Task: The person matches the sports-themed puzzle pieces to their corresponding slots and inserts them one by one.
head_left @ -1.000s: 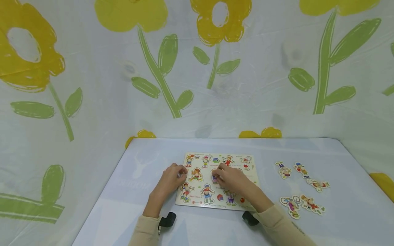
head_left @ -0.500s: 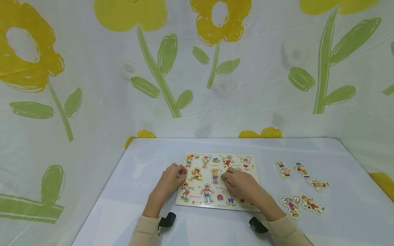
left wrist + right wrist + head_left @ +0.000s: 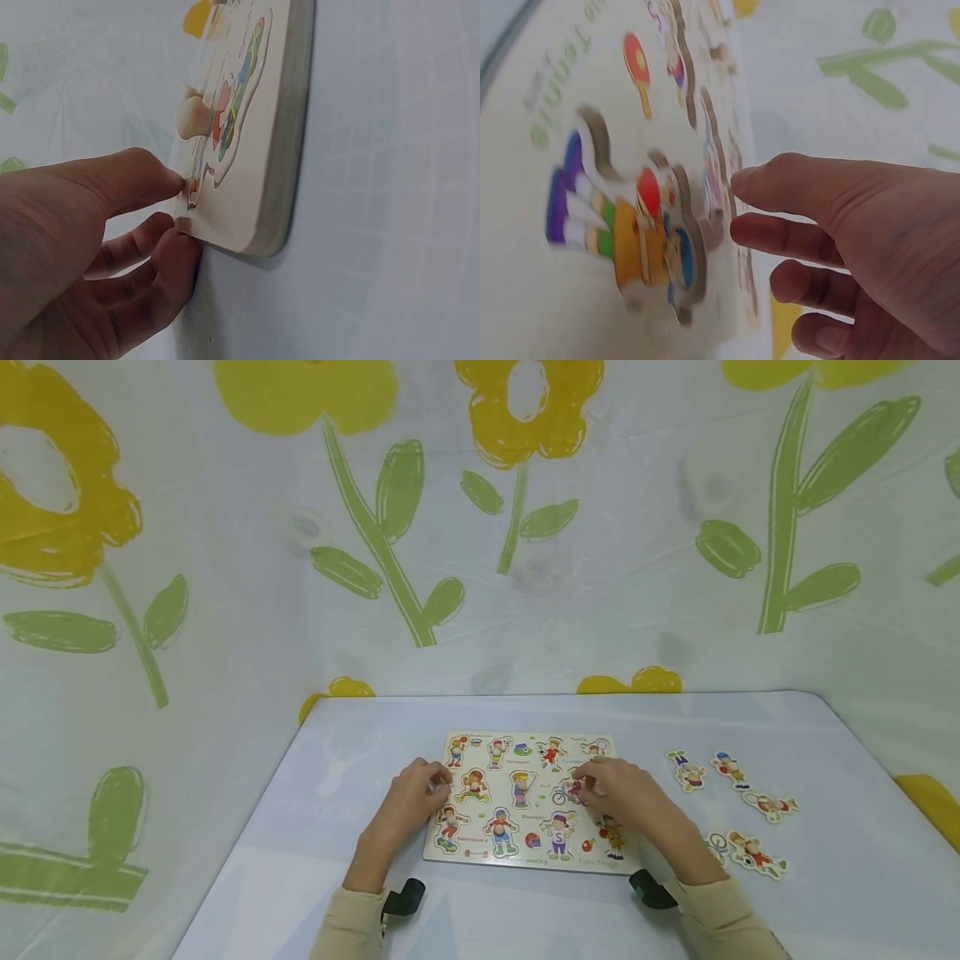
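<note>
A wooden puzzle board [image 3: 480, 852] with printed sports figures lies on the table. In the left wrist view, wooden knobs [image 3: 194, 118] stick up from its surface. My left hand [image 3: 411, 795] holds the board's left edge, thumb on top and bent fingers against the side. My right hand [image 3: 621, 789] hovers over the right part, beside the bicycle figure [image 3: 568, 791]. Its thumb and loosely bent fingers are apart in the right wrist view, with nothing seen between them. Close by is the table-tennis figure [image 3: 641, 232], a recess with a printed picture.
Several loose figure pieces lie right of the board, among them a football player [image 3: 756, 853], a tennis player [image 3: 771, 806] and a bicycle piece [image 3: 717, 843] partly hidden by the right arm. A flower-printed curtain [image 3: 600, 610] hangs behind the table [image 3: 360, 727].
My right hand has moved right across the board, from the golf figure to beside the bicycle figure. The left hand stays at the left edge. The head view has shifted slightly.
</note>
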{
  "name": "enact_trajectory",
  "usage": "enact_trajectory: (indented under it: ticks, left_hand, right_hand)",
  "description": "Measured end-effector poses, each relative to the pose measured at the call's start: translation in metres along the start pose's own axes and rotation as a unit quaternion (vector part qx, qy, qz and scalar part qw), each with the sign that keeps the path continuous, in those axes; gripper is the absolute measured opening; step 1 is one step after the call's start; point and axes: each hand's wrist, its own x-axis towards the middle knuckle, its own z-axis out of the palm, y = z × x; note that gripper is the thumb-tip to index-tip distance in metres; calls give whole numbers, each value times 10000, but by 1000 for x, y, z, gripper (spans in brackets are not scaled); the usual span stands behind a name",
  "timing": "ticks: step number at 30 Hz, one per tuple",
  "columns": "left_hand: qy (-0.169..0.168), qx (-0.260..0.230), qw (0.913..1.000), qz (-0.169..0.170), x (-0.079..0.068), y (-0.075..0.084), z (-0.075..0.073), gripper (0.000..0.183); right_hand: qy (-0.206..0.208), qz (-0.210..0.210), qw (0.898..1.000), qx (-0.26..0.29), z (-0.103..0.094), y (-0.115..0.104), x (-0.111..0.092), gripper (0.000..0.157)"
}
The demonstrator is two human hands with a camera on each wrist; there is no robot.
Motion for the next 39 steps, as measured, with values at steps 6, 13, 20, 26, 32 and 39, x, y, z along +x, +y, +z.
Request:
enact_trajectory:
  ticks: [6, 13, 20, 26, 32, 39]
  left_hand:
    - [-2, -20, 10000, 46, 1, 0, 0, 6]
    - [-18, -45, 10000, -13, 2, 0, -1, 7]
    - [-23, -65, 10000, -21, 2, 0, -1, 7]
    - [93, 74, 9998, 154, 1, -1, -1, 7]
    - [78, 102, 9998, 138, 1, 0, 0, 7]
    - [30, 67, 10000, 26, 0, -1, 0, 7]
  right_hand:
    - [-123, 396, 9987, 313, -12, 19, -4, 25]
    - [-46, 578, 9977, 357, -19, 43, -5, 27]
    - [54, 800, 9964, 291, -25, 66, -12, 27]
    - [284, 948, 9943, 393, -32, 80, -20, 27]
    - [388, 1052, 9928, 414, -35, 95, -26, 28]
    - [281, 1295, 9894, 595, -34, 106, -31, 26]
